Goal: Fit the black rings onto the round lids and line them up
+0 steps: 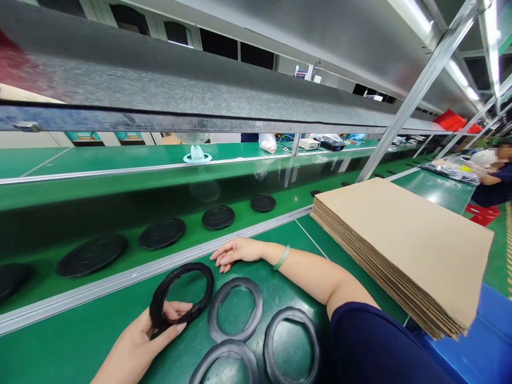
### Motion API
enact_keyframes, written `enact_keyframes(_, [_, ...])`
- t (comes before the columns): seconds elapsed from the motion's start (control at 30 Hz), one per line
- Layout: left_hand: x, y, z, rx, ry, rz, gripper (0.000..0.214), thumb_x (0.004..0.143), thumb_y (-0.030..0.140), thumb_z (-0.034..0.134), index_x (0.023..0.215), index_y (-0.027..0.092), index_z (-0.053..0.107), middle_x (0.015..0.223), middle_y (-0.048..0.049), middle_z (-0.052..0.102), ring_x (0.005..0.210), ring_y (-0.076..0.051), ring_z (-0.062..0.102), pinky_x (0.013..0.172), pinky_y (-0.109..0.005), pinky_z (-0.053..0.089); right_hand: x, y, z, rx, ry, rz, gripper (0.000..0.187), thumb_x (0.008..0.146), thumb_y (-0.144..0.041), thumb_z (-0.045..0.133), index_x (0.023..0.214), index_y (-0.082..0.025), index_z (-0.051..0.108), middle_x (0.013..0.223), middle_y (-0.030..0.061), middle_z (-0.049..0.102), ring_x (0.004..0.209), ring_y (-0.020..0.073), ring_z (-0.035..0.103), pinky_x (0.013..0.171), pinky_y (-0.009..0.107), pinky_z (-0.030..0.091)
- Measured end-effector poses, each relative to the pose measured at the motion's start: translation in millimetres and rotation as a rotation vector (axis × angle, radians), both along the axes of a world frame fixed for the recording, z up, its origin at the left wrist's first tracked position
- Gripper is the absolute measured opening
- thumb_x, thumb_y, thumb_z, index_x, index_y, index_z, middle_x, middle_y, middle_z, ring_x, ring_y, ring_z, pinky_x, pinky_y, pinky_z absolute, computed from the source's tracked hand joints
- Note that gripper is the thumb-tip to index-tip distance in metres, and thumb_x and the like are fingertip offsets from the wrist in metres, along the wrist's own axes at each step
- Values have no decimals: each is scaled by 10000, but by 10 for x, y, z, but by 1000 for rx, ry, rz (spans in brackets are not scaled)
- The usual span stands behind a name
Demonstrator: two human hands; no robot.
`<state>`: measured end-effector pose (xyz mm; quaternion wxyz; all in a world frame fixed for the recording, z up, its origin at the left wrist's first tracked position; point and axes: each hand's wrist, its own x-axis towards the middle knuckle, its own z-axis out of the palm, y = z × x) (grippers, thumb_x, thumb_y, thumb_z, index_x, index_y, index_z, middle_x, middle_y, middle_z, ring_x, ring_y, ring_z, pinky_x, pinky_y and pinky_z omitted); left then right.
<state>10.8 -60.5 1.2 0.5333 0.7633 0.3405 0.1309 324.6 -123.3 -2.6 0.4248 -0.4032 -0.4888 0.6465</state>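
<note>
My left hand (158,333) grips the near edge of a black ring (208,290), thumb outside and fingers through the opening. The ring looks thick and layered, and it is tilted up over the green worktop (108,314). My right hand (238,250), below a pale green bangle (282,258), reaches across beyond the ring with fingers loosely stretched and nothing in them. Three dark grey rings lie near me on the worktop: one beside the held ring (258,304), one to the right (314,341), and one at the bottom edge (246,354), partly cut off.
Beyond a metal rail (132,276), several flat black discs (162,233) lie along a green conveyor belt. A stack of brown cardboard sheets (408,240) stands to the right, above a blue bin (480,341). A slanted metal post (416,90) rises behind it. Another person sits far right.
</note>
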Motion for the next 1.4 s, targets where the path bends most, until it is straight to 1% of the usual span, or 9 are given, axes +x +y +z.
enact_keyframes(0.1, [10,-25,44,-15,4,-11,382,713,566,745,790,228,582,1148,-99,734,1118,-333,670,991,-457,557,2,-2,-2,8,-12,0,661,671,-460,889,1193,-120,670,964,70,713,813,156,710,829,284,566])
enact_keyframes(0.27, [34,-64,138,-2,9,-9,388,699,567,754,780,229,580,1135,-93,739,1101,-333,677,983,-458,560,7,-1,-9,17,-14,10,653,679,-458,886,1199,-127,669,958,66,712,817,157,713,826,281,566])
enact_keyframes(0.37, [38,-75,162,1,10,-15,383,707,563,748,786,227,581,1134,-96,737,1104,-335,673,993,-473,549,6,-1,-13,20,-16,11,651,684,-459,883,1204,-130,669,960,68,711,822,160,713,823,282,568])
enact_keyframes(0.5, [31,-64,132,-11,0,-19,372,726,550,739,799,222,580,1148,-107,731,1118,-338,665,1007,-491,535,-2,-9,2,-10,-23,-7,632,697,-431,882,1209,-129,667,976,72,709,820,158,711,829,287,563])
enact_keyframes(0.63, [21,-54,106,-17,1,-20,369,736,548,736,808,221,579,1163,-110,724,1134,-334,656,1021,-495,524,-8,-14,14,-14,-24,-13,606,710,-405,880,1202,-121,668,946,68,713,812,155,708,832,292,560])
enact_keyframes(0.77, [21,-74,152,0,7,-27,389,730,573,730,800,221,582,1154,-113,726,1128,-339,657,1014,-492,527,-12,-6,-3,-20,-15,-19,613,694,-402,889,1193,-121,671,957,71,711,814,160,710,823,296,565])
enact_keyframes(0.9, [32,-95,192,4,0,-21,388,726,571,733,799,219,588,1135,-111,732,1109,-335,665,1000,-486,535,-17,-6,-9,-4,-7,-24,649,663,-439,899,1178,-113,676,965,77,707,808,170,712,806,301,571])
enact_keyframes(1.17, [-10,-38,59,-25,-4,-40,386,751,560,729,844,218,575,1195,-132,705,1180,-336,630,1035,-490,518,-26,-30,37,-5,-15,-26,624,669,-434,897,1165,-122,682,978,74,703,808,160,707,808,292,567])
enact_keyframes(1.4, [3,-56,93,-39,-6,-32,354,759,520,733,846,220,567,1193,-115,707,1164,-329,637,1035,-495,509,-20,-21,16,7,-22,-19,583,712,-399,878,1177,-113,675,984,81,703,812,163,709,800,294,571])
